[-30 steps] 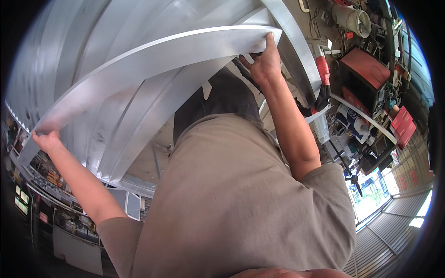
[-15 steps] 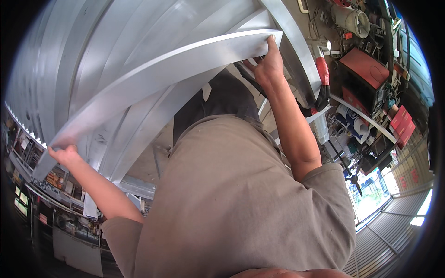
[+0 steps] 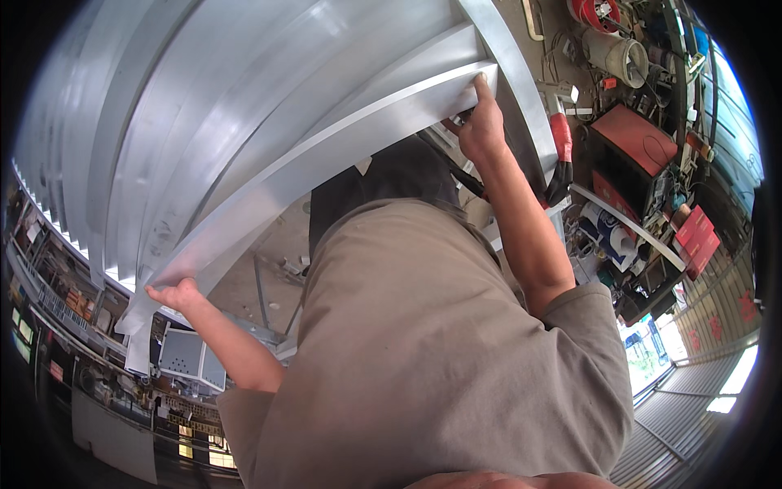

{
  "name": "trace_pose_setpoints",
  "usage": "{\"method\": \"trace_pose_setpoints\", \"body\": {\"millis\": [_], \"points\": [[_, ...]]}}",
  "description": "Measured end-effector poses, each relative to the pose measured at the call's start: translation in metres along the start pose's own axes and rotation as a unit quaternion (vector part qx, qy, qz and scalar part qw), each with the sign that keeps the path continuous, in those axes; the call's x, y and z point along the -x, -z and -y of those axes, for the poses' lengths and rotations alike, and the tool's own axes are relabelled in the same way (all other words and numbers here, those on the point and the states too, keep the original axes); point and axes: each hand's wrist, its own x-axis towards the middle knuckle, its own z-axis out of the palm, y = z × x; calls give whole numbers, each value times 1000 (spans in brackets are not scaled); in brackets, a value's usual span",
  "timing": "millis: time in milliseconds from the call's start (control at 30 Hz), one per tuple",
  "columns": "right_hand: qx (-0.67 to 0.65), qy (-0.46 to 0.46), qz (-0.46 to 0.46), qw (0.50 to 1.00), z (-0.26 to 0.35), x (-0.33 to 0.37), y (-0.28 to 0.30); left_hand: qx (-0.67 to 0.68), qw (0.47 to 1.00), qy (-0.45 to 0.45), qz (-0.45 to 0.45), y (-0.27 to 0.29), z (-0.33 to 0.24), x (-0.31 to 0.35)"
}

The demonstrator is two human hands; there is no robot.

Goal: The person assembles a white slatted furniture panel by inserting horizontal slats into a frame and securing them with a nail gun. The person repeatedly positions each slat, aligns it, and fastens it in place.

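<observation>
A long silver metal bar slants across in front of my body, bowed by the lens. Near its left end, my left hand grips its lower edge, the thumb stretched along it. Toward the right end, my right hand is closed round the bar, thumb on the near face and the other fingers partly hidden behind. Beyond the bar lie several more long silver profiles side by side. At their right end runs a silver crosspiece.
A red-wrapped handle with black below it sits beside the crosspiece. Farther right are a whitish bucket, a red-topped box and red booklets. A grey perforated box stands below my left hand.
The bar's left end has swung toward my body and rightward, my left hand moving with it. My right hand has dropped slightly, still holding the bar. More floor shows beneath.
</observation>
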Motion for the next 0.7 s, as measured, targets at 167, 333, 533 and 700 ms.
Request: {"method": "trace_pose_setpoints", "body": {"millis": [167, 333, 533, 700], "points": [[-25, -18, 10, 999, 2, 5, -5, -36, 998, -39, 28, -73, -30, -15], [-60, -27, 7, 998, 4, 9, -21, -68, 992, -52, 95, -195, -74, -19], [-102, -33, -18, 994, 1, 5, -36, -113, 977, -94, 154, -323, -107, -12], [-115, -28, -24, 993, 0, 5, -38, -120, 973, -100, 171, -347, -106, -18]]}}
